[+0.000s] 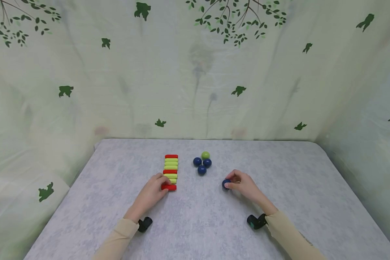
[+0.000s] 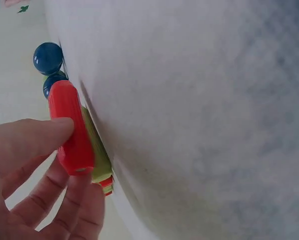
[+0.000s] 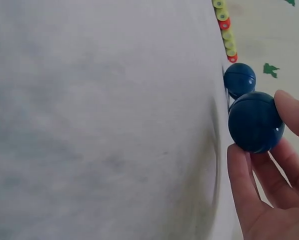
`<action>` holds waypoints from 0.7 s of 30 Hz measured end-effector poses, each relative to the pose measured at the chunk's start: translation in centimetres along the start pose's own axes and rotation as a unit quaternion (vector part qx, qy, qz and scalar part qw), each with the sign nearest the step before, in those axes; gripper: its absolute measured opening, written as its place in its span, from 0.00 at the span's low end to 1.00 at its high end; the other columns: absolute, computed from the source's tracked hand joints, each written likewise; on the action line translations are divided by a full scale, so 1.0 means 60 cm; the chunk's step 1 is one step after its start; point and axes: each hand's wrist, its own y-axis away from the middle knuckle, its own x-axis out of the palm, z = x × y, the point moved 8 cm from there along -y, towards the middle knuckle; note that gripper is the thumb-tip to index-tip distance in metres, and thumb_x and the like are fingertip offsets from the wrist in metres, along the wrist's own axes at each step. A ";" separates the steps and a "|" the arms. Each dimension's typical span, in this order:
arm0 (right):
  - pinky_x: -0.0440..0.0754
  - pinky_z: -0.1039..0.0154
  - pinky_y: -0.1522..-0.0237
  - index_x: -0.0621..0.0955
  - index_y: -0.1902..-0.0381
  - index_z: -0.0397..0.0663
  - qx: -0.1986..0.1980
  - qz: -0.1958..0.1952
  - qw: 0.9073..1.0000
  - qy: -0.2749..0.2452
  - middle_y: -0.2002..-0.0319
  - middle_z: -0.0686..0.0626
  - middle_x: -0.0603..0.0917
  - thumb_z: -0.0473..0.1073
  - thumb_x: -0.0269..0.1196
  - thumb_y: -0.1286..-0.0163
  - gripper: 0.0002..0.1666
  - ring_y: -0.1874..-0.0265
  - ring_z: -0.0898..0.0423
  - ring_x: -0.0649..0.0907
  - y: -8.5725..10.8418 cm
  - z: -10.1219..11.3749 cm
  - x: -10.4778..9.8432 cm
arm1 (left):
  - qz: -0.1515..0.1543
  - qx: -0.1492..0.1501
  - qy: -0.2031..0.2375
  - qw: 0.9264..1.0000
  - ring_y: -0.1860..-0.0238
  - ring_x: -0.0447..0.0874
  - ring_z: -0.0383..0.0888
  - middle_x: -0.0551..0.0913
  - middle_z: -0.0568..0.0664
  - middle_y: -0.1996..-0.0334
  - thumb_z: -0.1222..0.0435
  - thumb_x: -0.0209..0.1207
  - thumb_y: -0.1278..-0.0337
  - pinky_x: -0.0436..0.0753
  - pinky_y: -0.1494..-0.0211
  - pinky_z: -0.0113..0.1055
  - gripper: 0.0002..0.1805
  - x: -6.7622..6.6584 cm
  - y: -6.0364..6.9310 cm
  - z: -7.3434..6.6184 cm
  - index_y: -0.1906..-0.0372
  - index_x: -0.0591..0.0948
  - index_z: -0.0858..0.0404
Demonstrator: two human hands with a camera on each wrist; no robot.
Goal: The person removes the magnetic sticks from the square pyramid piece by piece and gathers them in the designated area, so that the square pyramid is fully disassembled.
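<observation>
My left hand (image 1: pixel 151 193) pinches a short red rod (image 1: pixel 170 187) at the near end of a row of yellow-green rods (image 1: pixel 170 167) and red ones. In the left wrist view the thumb presses one face of this red rod (image 2: pixel 74 137), and the fingers lie behind and below it. To the right, my right hand (image 1: pixel 248 186) holds a dark blue ball (image 1: pixel 225 184) between thumb and fingers. The right wrist view shows the held blue ball (image 3: pixel 254 122) in front of another blue ball (image 3: pixel 239 79).
Three blue balls (image 1: pixel 202 170) and a green ball (image 1: pixel 206 155) sit grouped right of the rod row. A grey mottled cloth covers the table (image 1: pixel 195 224). Behind its far edge hangs a pale curtain (image 1: pixel 188 108) with a leaf print.
</observation>
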 end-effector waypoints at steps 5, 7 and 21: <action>0.77 0.54 0.56 0.79 0.58 0.47 0.017 -0.029 0.999 0.027 0.59 0.51 0.82 0.44 0.68 0.37 0.13 0.56 0.53 0.80 -0.035 0.004 0.003 | 0.001 0.001 -0.024 1.000 0.61 0.72 0.46 0.74 0.48 0.65 0.76 0.67 0.53 0.78 0.58 0.40 0.11 0.001 -0.007 0.007 0.64 0.81 0.62; 0.77 0.53 0.55 0.79 0.59 0.47 0.025 -0.039 0.998 0.032 0.59 0.51 0.82 0.44 0.68 0.38 0.12 0.56 0.52 0.80 -0.047 0.006 0.005 | 0.001 -0.003 -0.027 1.000 0.62 0.71 0.46 0.74 0.48 0.66 0.76 0.67 0.53 0.77 0.59 0.40 0.10 0.001 -0.010 0.008 0.65 0.81 0.62; 0.78 0.55 0.56 0.79 0.57 0.43 0.020 -0.070 0.996 0.051 0.58 0.47 0.82 0.39 0.68 0.38 0.13 0.56 0.50 0.80 -0.102 0.027 0.024 | 0.006 -0.009 -0.017 1.000 0.61 0.71 0.46 0.74 0.47 0.66 0.74 0.67 0.51 0.77 0.60 0.39 0.12 -0.003 -0.015 0.002 0.63 0.79 0.60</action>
